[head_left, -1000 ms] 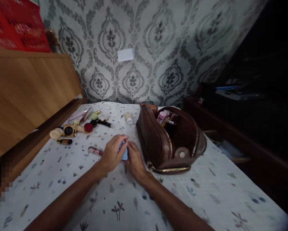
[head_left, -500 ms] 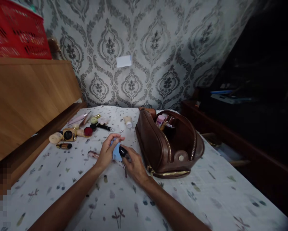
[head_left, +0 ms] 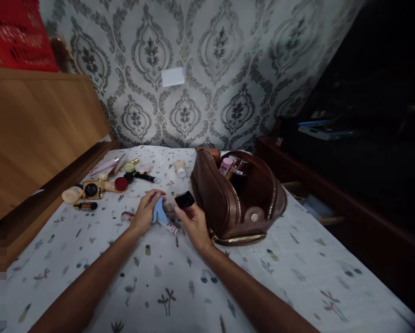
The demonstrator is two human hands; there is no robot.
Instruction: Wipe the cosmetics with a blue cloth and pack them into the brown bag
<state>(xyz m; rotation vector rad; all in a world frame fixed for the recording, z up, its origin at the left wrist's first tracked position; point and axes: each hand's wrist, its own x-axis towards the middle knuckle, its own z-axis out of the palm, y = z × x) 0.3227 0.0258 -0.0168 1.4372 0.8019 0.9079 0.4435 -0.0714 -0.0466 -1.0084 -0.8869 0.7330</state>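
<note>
My left hand point(head_left: 146, 210) is closed on a light blue cloth point(head_left: 161, 211). My right hand point(head_left: 194, 225) grips a small cosmetic bottle with a shiny black cap point(head_left: 184, 200). The bottle's see-through body point(head_left: 170, 204) points toward the cloth; whether they touch I cannot tell. Under the hands lies a white tube with red marks point(head_left: 168, 226), partly covered. A pinkish tube point(head_left: 127, 216) sticks out left of my left hand. Right of my hands stands an unzipped brown leather bag point(head_left: 212, 199), with a pink-capped bottle point(head_left: 226, 165) and other cosmetics inside.
Several cosmetics lie at the left, among them a gold-framed compact point(head_left: 93, 189), a red round pot point(head_left: 121, 184) and a black pencil point(head_left: 147, 177). A cream tube point(head_left: 180, 169) lies behind my hands. A wooden panel point(head_left: 44, 125) bounds the left side, and a patterned tablecloth point(head_left: 152, 296) covers the surface.
My right hand has drawn the black-capped bottle slightly away from the blue cloth and tilted it. More of the white tube beneath shows. The whole view has shifted a little.
</note>
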